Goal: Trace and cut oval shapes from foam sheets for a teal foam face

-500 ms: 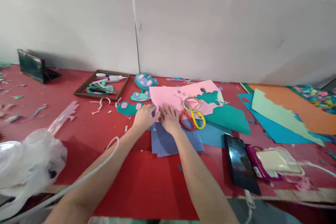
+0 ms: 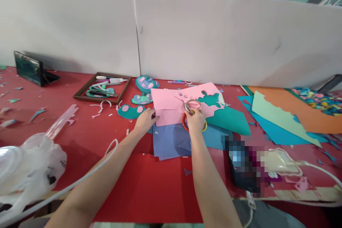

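Observation:
My left hand (image 2: 145, 121) rests on the left edge of a pink paper sheet (image 2: 171, 105), fingers curled and pinching that edge. Over the scissors (image 2: 192, 113) with their red and yellow handles, my right hand (image 2: 196, 121) is closed around the handles, on the pink sheet's right part. A blue-violet sheet (image 2: 171, 142) lies under the pink one, and teal paper (image 2: 229, 119) spreads to the right. Cut-out teal and pink shapes (image 2: 144, 91) lie just beyond my left hand.
A wooden tray (image 2: 103, 87) with pens stands at the back left. White plastic bag (image 2: 26, 167) at near left, a cable (image 2: 88, 178) along my left arm. A blurred dark device (image 2: 240, 164) and pouch at near right; orange, green and blue sheets (image 2: 288, 117) far right. White partition behind.
My right hand has moved right from the pink sheet's front edge onto the scissors and closed on them. The left hand stays at the sheet's left edge.

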`<state>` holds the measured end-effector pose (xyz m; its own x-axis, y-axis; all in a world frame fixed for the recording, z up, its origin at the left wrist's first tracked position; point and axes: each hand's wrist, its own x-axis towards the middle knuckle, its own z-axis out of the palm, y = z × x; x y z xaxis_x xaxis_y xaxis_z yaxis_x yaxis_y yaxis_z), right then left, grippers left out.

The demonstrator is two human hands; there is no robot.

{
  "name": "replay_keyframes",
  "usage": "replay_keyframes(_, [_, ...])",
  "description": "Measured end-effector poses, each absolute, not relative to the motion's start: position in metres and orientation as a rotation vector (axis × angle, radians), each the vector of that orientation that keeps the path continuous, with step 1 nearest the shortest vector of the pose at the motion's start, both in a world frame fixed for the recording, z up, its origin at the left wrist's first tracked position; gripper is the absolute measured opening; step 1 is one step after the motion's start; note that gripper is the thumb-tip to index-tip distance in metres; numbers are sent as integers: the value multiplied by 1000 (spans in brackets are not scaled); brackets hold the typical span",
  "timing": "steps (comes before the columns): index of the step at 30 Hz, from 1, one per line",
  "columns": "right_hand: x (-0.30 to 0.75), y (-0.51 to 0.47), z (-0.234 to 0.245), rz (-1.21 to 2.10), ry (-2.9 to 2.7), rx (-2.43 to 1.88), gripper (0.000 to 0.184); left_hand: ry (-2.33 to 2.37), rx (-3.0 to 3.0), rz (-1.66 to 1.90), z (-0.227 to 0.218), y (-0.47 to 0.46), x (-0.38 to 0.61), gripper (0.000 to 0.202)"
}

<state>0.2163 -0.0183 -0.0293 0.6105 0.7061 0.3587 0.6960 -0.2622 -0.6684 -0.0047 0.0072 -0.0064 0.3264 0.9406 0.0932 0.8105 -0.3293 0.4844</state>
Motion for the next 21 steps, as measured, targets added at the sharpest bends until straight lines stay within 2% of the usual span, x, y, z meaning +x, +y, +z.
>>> replay_keyframes(4, [213,-17,-30,49,-1116,-1943,3,1568,2277,527,-9,7,-4,12])
replay_keyframes(8, [209,-16,-26,60,-1068,-1850,7,1580,2315,516,-8,5,-3,8])
replay_keyframes(15, [204,-14,-27,52,-1126,-1703,10,1488,2405,561,-7,0,3,31])
replay_keyframes(21, [202,-9,-34,151,-1270,-1668,13,1423,2351,707,-10,2,3,36])
